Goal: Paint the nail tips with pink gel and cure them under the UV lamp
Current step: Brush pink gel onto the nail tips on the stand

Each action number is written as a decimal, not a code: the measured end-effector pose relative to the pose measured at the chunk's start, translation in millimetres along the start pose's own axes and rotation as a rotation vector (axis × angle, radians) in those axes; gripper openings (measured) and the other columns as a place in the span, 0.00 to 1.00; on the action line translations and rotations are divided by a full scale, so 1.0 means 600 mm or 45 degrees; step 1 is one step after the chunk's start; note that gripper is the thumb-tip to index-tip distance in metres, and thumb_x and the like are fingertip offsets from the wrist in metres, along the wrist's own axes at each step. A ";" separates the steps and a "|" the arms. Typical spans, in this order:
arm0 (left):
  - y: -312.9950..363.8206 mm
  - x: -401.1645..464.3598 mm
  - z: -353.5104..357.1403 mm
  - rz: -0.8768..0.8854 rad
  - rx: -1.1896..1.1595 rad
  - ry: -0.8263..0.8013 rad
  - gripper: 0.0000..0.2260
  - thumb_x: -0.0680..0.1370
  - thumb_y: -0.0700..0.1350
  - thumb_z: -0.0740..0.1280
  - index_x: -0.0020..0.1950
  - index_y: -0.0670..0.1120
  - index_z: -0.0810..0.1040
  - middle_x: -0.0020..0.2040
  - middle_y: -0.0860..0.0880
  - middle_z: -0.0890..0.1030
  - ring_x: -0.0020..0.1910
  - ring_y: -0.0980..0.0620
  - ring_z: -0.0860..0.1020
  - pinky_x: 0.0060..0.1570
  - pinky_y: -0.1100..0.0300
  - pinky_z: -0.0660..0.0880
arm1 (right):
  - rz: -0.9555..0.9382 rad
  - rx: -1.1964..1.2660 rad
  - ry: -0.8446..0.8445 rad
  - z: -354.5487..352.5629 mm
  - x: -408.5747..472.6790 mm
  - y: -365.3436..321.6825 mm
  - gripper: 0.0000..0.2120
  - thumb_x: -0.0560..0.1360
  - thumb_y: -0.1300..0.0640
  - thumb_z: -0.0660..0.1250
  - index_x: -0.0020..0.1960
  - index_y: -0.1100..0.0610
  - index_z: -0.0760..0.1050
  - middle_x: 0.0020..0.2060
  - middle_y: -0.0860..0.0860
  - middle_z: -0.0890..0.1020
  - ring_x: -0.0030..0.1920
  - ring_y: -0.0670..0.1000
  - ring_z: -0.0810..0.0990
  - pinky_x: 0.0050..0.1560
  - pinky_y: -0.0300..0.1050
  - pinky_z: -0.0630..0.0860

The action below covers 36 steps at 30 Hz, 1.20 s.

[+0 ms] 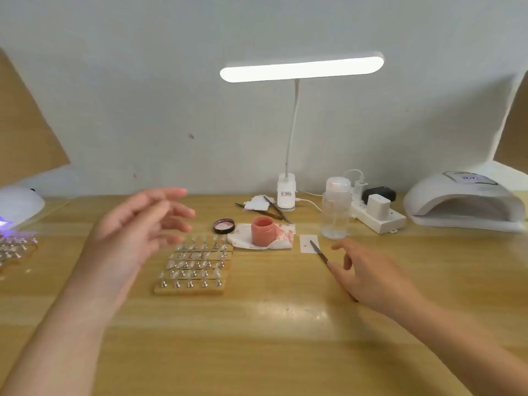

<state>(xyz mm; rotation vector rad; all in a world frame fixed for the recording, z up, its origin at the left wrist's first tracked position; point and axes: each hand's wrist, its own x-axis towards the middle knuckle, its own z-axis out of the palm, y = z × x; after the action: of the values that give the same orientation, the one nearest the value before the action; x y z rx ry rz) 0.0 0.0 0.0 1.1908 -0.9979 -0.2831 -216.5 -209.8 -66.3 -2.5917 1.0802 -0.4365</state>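
Note:
A wooden block [192, 290] holds rows of clear nail tips [197, 264] on small metal stands at the table's middle. Behind it stands an open jar of pink gel [263, 231] on a stained paper tissue [281, 244], its black lid [224, 226] to the left. My left hand [143, 224] hovers blurred above the block's left side, fingers spread, holding nothing. My right hand [368, 277] lies over the handle of a thin brush [315, 247], whose tip rests on a small white card [307, 243]. Whether the fingers touch the brush is unclear. A white UV lamp [465, 201] sits at far right.
A second UV lamp [17, 204] glows violet at far left, with more nail stands [14, 247] in front. A lit desk lamp [286, 192], tweezers [274, 210], a clear bottle [335, 212] and a power strip [377, 217] line the back edge.

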 end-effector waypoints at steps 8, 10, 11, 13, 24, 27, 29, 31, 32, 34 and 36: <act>-0.134 0.037 -0.060 -0.186 0.423 0.439 0.10 0.82 0.42 0.54 0.52 0.50 0.74 0.50 0.51 0.78 0.50 0.55 0.75 0.48 0.58 0.68 | 0.049 -0.238 0.040 0.049 0.041 -0.021 0.15 0.79 0.54 0.52 0.65 0.50 0.63 0.59 0.51 0.76 0.55 0.54 0.76 0.49 0.46 0.72; -0.155 0.024 -0.078 -0.179 0.485 0.448 0.09 0.81 0.41 0.54 0.52 0.49 0.74 0.47 0.51 0.78 0.47 0.56 0.75 0.46 0.61 0.68 | -0.014 -0.279 0.012 0.051 0.041 -0.020 0.17 0.79 0.56 0.50 0.68 0.48 0.61 0.61 0.50 0.75 0.56 0.54 0.76 0.50 0.46 0.72; -0.163 0.019 -0.084 -0.169 0.537 0.430 0.09 0.81 0.40 0.55 0.52 0.48 0.74 0.45 0.52 0.78 0.45 0.57 0.75 0.44 0.64 0.68 | -0.034 -0.282 0.009 0.052 0.040 -0.019 0.18 0.80 0.56 0.50 0.69 0.47 0.61 0.63 0.49 0.74 0.57 0.53 0.76 0.50 0.45 0.71; -0.176 0.011 -0.097 -0.187 0.688 0.382 0.09 0.79 0.35 0.56 0.49 0.46 0.73 0.41 0.52 0.76 0.41 0.54 0.74 0.42 0.65 0.68 | -0.079 -0.194 0.073 0.054 0.036 -0.015 0.18 0.79 0.57 0.51 0.67 0.46 0.65 0.63 0.47 0.75 0.57 0.51 0.76 0.48 0.44 0.70; -0.142 -0.005 -0.130 -0.702 1.012 -0.309 0.12 0.71 0.31 0.67 0.43 0.49 0.76 0.38 0.50 0.76 0.35 0.54 0.72 0.33 0.74 0.66 | -0.429 0.862 0.155 0.098 0.029 -0.111 0.14 0.70 0.64 0.72 0.42 0.47 0.71 0.37 0.40 0.83 0.41 0.35 0.80 0.45 0.23 0.68; -0.137 -0.007 -0.128 -0.667 1.023 -0.379 0.10 0.69 0.36 0.73 0.44 0.47 0.77 0.40 0.52 0.77 0.38 0.57 0.72 0.35 0.75 0.66 | -0.488 0.673 0.113 0.116 0.035 -0.131 0.10 0.72 0.51 0.69 0.41 0.46 0.67 0.35 0.44 0.82 0.40 0.37 0.79 0.43 0.29 0.72; -0.135 -0.008 -0.127 -0.623 1.049 -0.401 0.08 0.67 0.40 0.76 0.42 0.46 0.79 0.36 0.55 0.77 0.34 0.59 0.72 0.33 0.75 0.66 | -0.586 0.576 0.086 0.124 0.035 -0.142 0.08 0.75 0.42 0.57 0.43 0.46 0.63 0.37 0.48 0.83 0.39 0.43 0.80 0.43 0.41 0.76; -0.133 -0.010 -0.125 -0.586 1.039 -0.438 0.09 0.66 0.41 0.77 0.41 0.45 0.79 0.34 0.54 0.77 0.29 0.62 0.71 0.32 0.74 0.66 | -0.659 0.521 0.083 0.127 0.034 -0.148 0.11 0.74 0.38 0.47 0.45 0.43 0.61 0.40 0.47 0.83 0.39 0.43 0.80 0.42 0.45 0.76; -0.133 -0.011 -0.123 -0.565 1.035 -0.465 0.08 0.65 0.41 0.77 0.39 0.45 0.79 0.33 0.53 0.77 0.28 0.63 0.71 0.33 0.72 0.66 | -0.665 0.522 0.078 0.127 0.036 -0.147 0.13 0.74 0.37 0.45 0.47 0.43 0.62 0.41 0.45 0.83 0.40 0.42 0.80 0.43 0.45 0.77; -0.131 -0.012 -0.116 -0.526 1.029 -0.520 0.09 0.64 0.42 0.78 0.37 0.49 0.79 0.31 0.53 0.77 0.29 0.62 0.71 0.34 0.71 0.67 | -0.634 0.577 0.044 0.127 0.040 -0.146 0.20 0.74 0.37 0.44 0.51 0.48 0.67 0.41 0.44 0.83 0.42 0.42 0.81 0.45 0.46 0.78; -0.131 -0.014 -0.109 -0.504 1.026 -0.568 0.09 0.64 0.43 0.78 0.37 0.51 0.79 0.30 0.55 0.78 0.29 0.62 0.71 0.33 0.70 0.68 | -0.595 0.678 -0.011 0.128 0.045 -0.142 0.21 0.74 0.38 0.46 0.49 0.51 0.70 0.41 0.45 0.83 0.43 0.43 0.81 0.48 0.50 0.78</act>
<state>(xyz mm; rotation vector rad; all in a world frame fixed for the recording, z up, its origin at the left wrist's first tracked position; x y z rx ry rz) 69.3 16.5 -73.7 2.1320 -1.3110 -0.4969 -114.6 -160.1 -98.9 -2.3228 0.2755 -0.7041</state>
